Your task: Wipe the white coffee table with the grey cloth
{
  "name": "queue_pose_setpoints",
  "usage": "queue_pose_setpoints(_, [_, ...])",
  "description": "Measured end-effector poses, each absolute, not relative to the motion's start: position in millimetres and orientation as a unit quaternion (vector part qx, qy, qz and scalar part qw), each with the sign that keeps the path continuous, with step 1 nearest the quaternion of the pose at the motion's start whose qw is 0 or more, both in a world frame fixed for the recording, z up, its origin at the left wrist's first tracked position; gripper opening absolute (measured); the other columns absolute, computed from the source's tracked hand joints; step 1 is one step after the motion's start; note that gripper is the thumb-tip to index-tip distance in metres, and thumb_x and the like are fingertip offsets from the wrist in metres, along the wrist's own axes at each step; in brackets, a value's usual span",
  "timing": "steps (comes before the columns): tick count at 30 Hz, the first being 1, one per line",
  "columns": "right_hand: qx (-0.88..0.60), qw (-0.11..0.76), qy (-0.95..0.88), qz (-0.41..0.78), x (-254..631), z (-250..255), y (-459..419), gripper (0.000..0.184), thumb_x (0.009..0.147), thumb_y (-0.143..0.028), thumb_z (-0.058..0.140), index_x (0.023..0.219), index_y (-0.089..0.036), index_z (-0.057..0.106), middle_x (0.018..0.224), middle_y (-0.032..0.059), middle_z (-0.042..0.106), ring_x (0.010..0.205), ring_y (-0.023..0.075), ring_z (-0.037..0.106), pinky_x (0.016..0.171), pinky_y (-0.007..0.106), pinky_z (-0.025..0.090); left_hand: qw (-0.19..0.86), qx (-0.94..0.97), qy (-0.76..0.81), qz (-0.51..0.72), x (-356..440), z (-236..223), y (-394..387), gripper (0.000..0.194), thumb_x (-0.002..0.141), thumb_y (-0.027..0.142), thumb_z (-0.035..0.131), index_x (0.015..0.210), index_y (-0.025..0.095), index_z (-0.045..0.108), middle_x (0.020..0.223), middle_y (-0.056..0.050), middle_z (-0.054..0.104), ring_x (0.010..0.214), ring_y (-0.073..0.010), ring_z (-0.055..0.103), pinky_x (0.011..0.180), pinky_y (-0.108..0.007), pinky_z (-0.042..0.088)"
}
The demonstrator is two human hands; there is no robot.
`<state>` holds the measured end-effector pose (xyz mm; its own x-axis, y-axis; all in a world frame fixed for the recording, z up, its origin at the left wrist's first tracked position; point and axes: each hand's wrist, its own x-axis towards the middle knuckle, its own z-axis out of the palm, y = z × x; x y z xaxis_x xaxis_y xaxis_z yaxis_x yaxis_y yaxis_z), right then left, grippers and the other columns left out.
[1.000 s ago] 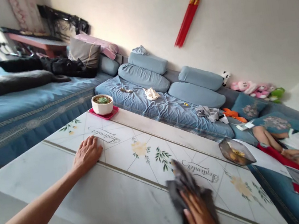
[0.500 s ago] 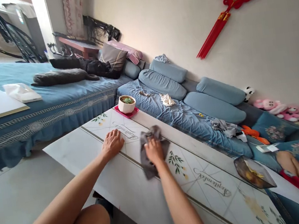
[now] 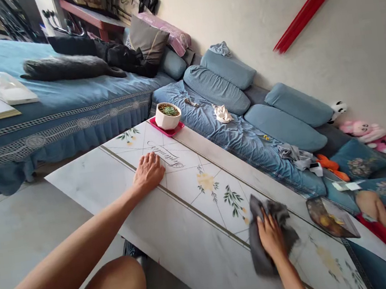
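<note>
A dark grey cloth (image 3: 258, 245) lies bunched on the white marble-patterned table (image 3: 198, 238). My right hand (image 3: 271, 234) presses down on it, its fingers over the folds, and covers part of the printed lettering. Towards the table's far left part, my left hand (image 3: 148, 171) rests on the tabletop beside the "September" lettering, fingers spread, holding nothing. Beyond that hand, a small succulent in a white pot (image 3: 167, 117) stands on a pink saucer (image 3: 154, 124) at the far corner.
Near the table's right end sits a clear container (image 3: 332, 218) with yellowish contents. A blue sofa (image 3: 211, 123) runs along the far side, where a person's legs (image 3: 375, 210) show at right. On the blue-covered daybed (image 3: 76, 98) lies a grey cat (image 3: 62, 68).
My right hand has slid the cloth rightward and nearer along the table, uncovering a yellow flower print. My left hand has stayed on the tabletop. The camera view has tilted down a little.
</note>
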<state>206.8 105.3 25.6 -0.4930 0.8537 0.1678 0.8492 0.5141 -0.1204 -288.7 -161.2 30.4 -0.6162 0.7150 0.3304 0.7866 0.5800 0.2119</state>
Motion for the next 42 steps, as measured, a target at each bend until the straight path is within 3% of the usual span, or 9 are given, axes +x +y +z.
queue_pose_setpoints(7, [-0.25, 0.101, -0.96, 0.073, -47, 49, -10, 0.074, 0.125, -0.049, 0.02, 0.174, 0.0, 0.046, 0.182, 0.0221, 0.042, 0.169, 0.0394, 0.039, 0.14, 0.066, 0.03, 0.081, -0.424, -0.876, -0.214, -286, 41, -171, 0.051, 0.108, 0.033, 0.047, 0.148, 0.005, 0.064, 0.162, -0.03, 0.06, 0.152, -0.0411, 0.055, 0.133, -0.056, 0.04])
queue_pose_setpoints(11, [-0.137, 0.085, -0.98, 0.116, 64, 4, -120, 0.058, 0.123, -0.05, 0.039, 0.177, -0.032, 0.051, 0.186, -0.0001, 0.038, 0.17, 0.0344, 0.041, 0.138, 0.062, 0.042, 0.079, -0.425, -0.88, -0.197, -288, 33, -170, 0.053, 0.11, 0.032, 0.045, 0.154, 0.005, 0.06, 0.169, -0.027, 0.055, 0.161, -0.0374, 0.047, 0.139, -0.051, 0.034])
queue_pose_setpoints(14, [-0.178, 0.129, -0.974, 0.045, 226, -26, -105, 0.068, 0.12, -0.048, 0.042, 0.185, -0.047, 0.026, 0.179, 0.0015, 0.051, 0.154, 0.0416, 0.061, 0.115, 0.07, 0.062, 0.093, -0.426, -0.878, -0.199, -289, 26, -165, 0.05, 0.11, 0.031, 0.046, 0.151, 0.006, 0.062, 0.168, -0.027, 0.056, 0.16, -0.037, 0.047, 0.138, -0.051, 0.034])
queue_pose_setpoints(18, [-0.314, 0.129, -0.94, 0.028, 323, -16, 24, 0.083, 0.115, -0.066, 0.033, 0.185, -0.022, 0.036, 0.16, 0.0214, 0.068, 0.143, 0.0507, 0.068, 0.11, 0.073, 0.061, 0.109, -0.417, -0.88, -0.201, -290, 23, -159, 0.046, 0.109, 0.029, 0.047, 0.146, 0.007, 0.064, 0.16, -0.027, 0.061, 0.151, -0.0379, 0.052, 0.132, -0.053, 0.039])
queue_pose_setpoints(23, [-0.537, 0.094, -0.838, 0.006, 139, 42, 114, 0.107, 0.113, -0.064, 0.0, 0.164, 0.013, 0.055, 0.148, 0.0472, 0.062, 0.15, 0.0534, 0.061, 0.119, 0.071, 0.05, 0.09, -0.419, -0.88, -0.206, -288, 32, -162, 0.045, 0.109, 0.029, 0.047, 0.146, 0.008, 0.063, 0.159, -0.027, 0.059, 0.15, -0.0388, 0.053, 0.132, -0.054, 0.038])
queue_pose_setpoints(29, [-0.243, 0.097, -0.963, 0.07, -44, 56, -34, 0.071, 0.124, -0.042, 0.022, 0.172, 0.005, 0.046, 0.177, 0.0291, 0.046, 0.163, 0.0471, 0.047, 0.135, 0.072, 0.035, 0.068, -0.418, -0.885, -0.193, -282, 49, -170, 0.048, 0.109, 0.03, 0.046, 0.146, 0.005, 0.063, 0.16, -0.029, 0.06, 0.149, -0.0401, 0.055, 0.132, -0.054, 0.041])
queue_pose_setpoints(33, [-0.122, 0.085, -0.985, 0.091, 75, 15, -143, 0.06, 0.123, -0.045, 0.035, 0.181, -0.033, 0.043, 0.186, -0.0024, 0.037, 0.169, 0.0328, 0.043, 0.137, 0.059, 0.046, 0.066, -0.424, -0.883, -0.192, -282, 46, -170, 0.051, 0.108, 0.027, 0.044, 0.15, 0.002, 0.061, 0.164, -0.03, 0.057, 0.154, -0.0404, 0.052, 0.136, -0.055, 0.038])
queue_pose_setpoints(36, [-0.159, 0.129, -0.978, 0.032, 240, -19, -132, 0.074, 0.115, -0.043, 0.046, 0.185, -0.052, 0.022, 0.177, -0.0046, 0.05, 0.151, 0.0374, 0.065, 0.11, 0.064, 0.069, 0.082, -0.428, -0.88, -0.189, -284, 36, -166, 0.052, 0.109, 0.026, 0.044, 0.151, 0.002, 0.061, 0.165, -0.031, 0.056, 0.157, -0.041, 0.049, 0.137, -0.056, 0.035])
queue_pose_setpoints(42, [-0.363, 0.12, -0.923, -0.03, 292, 17, 45, 0.072, 0.117, -0.048, 0.027, 0.176, -0.014, 0.05, 0.157, 0.0224, 0.07, 0.141, 0.0433, 0.071, 0.113, 0.062, 0.064, 0.122, -0.427, -0.879, -0.174, -288, 29, -161, 0.045, 0.108, 0.028, 0.046, 0.143, 0.005, 0.065, 0.158, -0.029, 0.06, 0.148, -0.0412, 0.055, 0.131, -0.055, 0.042])
